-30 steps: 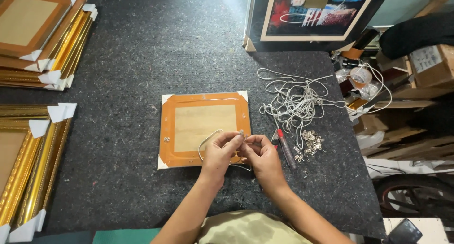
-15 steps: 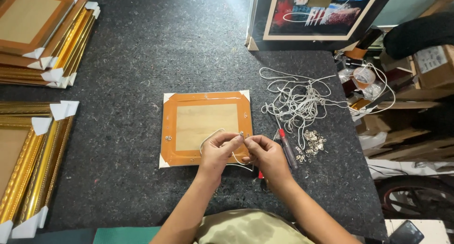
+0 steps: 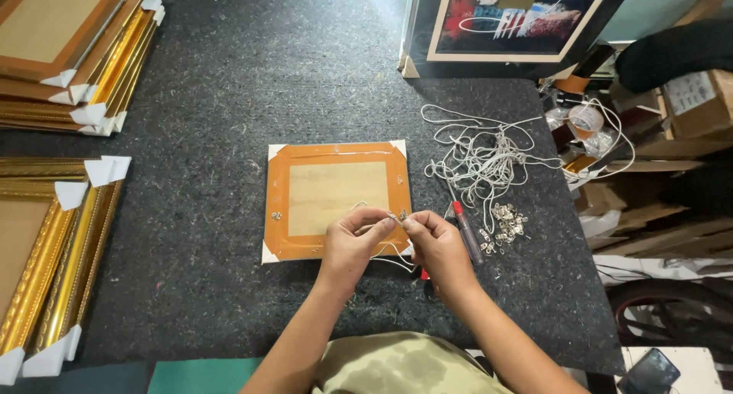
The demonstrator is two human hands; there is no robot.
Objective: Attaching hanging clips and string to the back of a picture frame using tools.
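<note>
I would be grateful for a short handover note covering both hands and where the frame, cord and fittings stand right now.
Left hand: fingers pinched on a thin white cord over the frame's lower right part.
Right hand: pinching the same cord and a small metal fitting between the two hands.
Picture frame: face down on the grey felt mat, orange-taped back up; one small fitting sits on its left side.
Nearby: red-handled screwdriver, pile of metal hangers, tangled cord supply.
Done: left fitting in place. Left: the cord is not yet strung across the back.
</note>
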